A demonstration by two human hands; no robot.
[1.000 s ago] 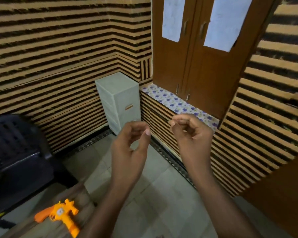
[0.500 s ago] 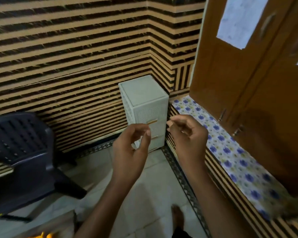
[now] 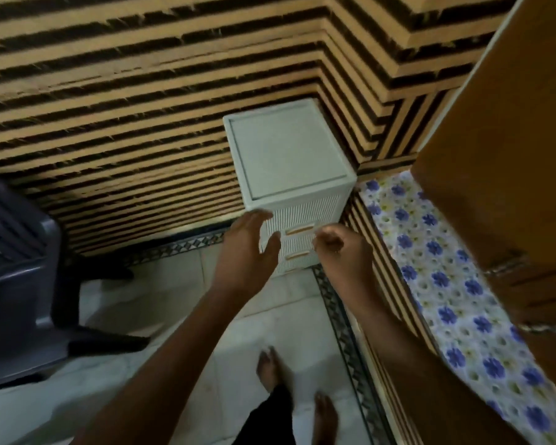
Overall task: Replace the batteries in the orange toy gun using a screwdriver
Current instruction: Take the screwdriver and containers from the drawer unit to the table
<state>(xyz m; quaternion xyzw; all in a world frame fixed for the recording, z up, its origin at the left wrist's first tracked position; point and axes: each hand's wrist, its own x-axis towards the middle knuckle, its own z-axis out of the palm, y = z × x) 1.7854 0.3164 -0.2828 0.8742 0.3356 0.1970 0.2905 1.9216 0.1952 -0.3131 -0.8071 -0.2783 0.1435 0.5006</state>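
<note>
Head view, read from left to right. A dark plastic chair [image 3: 16,284] stands at the left edge on the pale tiled floor [image 3: 161,284], against a wall of tan and dark horizontal stripes [image 3: 109,91]. At centre, a white drawer unit [image 3: 289,155] stands in the corner. The left hand [image 3: 247,248] is raised before the unit's left front edge, fingers relaxed and moderately spread, holding nothing. The right hand [image 3: 344,252] is level with it, just beside the drawer fronts, its fingers curled inward; whether they pinch anything cannot be told through the blur. Two bare feet [image 3: 270,367] stand on the floor below. At right, a ledge with blue flower print [image 3: 446,300] runs beneath brown wooden cabinet doors [image 3: 511,155]. The orange toy gun lies outside this view, so its place relative to either hand cannot be told.
</note>
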